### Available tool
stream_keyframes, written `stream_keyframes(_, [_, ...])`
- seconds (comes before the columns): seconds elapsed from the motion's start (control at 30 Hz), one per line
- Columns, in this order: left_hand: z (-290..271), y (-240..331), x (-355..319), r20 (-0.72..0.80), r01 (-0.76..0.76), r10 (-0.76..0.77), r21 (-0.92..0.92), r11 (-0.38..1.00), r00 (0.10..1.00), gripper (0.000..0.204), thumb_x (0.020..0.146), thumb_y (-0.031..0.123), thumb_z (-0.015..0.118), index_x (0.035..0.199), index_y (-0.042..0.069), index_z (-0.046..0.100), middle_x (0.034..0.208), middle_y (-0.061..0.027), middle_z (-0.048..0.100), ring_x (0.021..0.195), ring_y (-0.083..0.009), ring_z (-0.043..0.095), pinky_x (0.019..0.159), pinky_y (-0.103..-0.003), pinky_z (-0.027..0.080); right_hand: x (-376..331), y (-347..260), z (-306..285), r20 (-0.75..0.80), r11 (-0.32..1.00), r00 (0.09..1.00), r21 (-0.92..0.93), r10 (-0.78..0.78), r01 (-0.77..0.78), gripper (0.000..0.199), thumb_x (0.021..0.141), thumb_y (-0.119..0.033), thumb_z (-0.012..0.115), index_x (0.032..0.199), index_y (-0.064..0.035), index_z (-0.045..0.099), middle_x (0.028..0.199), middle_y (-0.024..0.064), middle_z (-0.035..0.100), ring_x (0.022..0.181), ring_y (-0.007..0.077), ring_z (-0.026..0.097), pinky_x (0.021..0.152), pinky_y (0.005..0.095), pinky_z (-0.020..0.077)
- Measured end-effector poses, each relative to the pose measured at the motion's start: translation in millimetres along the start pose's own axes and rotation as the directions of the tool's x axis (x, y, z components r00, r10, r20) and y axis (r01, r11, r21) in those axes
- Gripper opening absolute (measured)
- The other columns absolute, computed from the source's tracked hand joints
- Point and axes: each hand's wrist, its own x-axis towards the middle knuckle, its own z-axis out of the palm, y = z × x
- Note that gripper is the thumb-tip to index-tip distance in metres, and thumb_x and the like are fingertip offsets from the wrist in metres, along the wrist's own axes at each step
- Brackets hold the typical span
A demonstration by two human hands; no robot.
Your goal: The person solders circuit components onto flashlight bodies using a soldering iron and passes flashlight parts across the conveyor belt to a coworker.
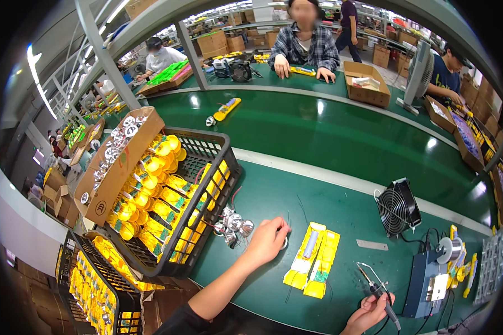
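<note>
My left hand (267,241) is closed in a pinch around a small reflector cup (285,243); only its pale rim shows, with thin wires rising past the fingertips. To its left lies a cluster of shiny reflector cups (233,225) with wires. Right of that hand, two yellow plastic housings (331,245) rest side by side on the green bench. One carries a bluish cylindrical battery (311,244), the other a small green circuit board (321,276). At the lower right, my right hand (370,314) grips a soldering iron (378,289), its tip pointing up and left.
A black crate (198,237) of yellow housings and a cardboard box (98,192) of reflectors stand left. Rightward are a black fan (398,209), metal strip (372,244), blue soldering station (422,285) and solder spool (450,249). Beyond runs a green belt (296,131); co-workers sit across it.
</note>
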Motion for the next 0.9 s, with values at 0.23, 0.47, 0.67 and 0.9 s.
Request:
stream_keyframes(0.23, [10, 6, -74, -0.007, 0.195, -0.200, -0.183, 0.963, 0.980, 0.018, 0.085, 0.020, 0.050, 0.082, 0.003, 0.052, 0.066, -0.0040, 0.054, 0.059, -0.0099, 0.051, 0.054, -0.024, 0.041, -9, -10, -7, -0.064, 0.991, 0.992, -0.067, 0.111, -0.116, 0.018, 0.081, -0.015, 0.047, 0.090, 0.0011, 0.046, 0.070, 0.0089, 0.046, 0.057, 0.0141, 0.044, 0.046, 0.0213, 0.0351])
stream_keyframes(0.47, [19, 22, -97, 0.026, 0.075, -0.082, 0.204, 0.976, 0.996, 0.019, 0.075, 0.023, 0.057, 0.081, 0.005, 0.055, 0.067, -0.0084, 0.057, 0.060, -0.0248, 0.057, 0.052, -0.035, 0.045, -9, -14, 0, -0.065, 0.985, 0.989, -0.103, 0.133, -0.140, 0.020, 0.081, -0.016, 0.046, 0.089, 0.0026, 0.047, 0.070, 0.0084, 0.045, 0.057, 0.0141, 0.044, 0.047, 0.0217, 0.0360])
stream_keyframes(0.67, [0, 7, -95, -0.046, 0.145, -0.139, 0.161, 0.976, 0.989, 0.019, 0.076, 0.022, 0.056, 0.079, 0.004, 0.057, 0.076, -0.0099, 0.059, 0.065, -0.0260, 0.058, 0.055, -0.035, 0.046, -6, -13, 0, -0.076, 0.991, 0.993, -0.091, 0.089, -0.096, 0.018, 0.080, -0.015, 0.047, 0.086, 0.0023, 0.048, 0.069, 0.0077, 0.045, 0.056, 0.0138, 0.043, 0.045, 0.0208, 0.0342])
stream_keyframes(0.9, [-17, -15, -111, -0.260, -0.076, 0.041, -0.125, 0.989, 0.965, 0.014, 0.082, 0.009, 0.050, 0.084, -0.001, 0.061, 0.068, -0.0097, 0.053, 0.059, -0.0181, 0.052, 0.054, -0.026, 0.041, -9, -11, 0, -0.028, 0.980, 0.991, -0.147, 0.133, -0.136, 0.018, 0.081, -0.017, 0.045, 0.083, 0.0002, 0.048, 0.068, 0.0067, 0.044, 0.056, 0.0135, 0.043, 0.045, 0.0207, 0.0341])
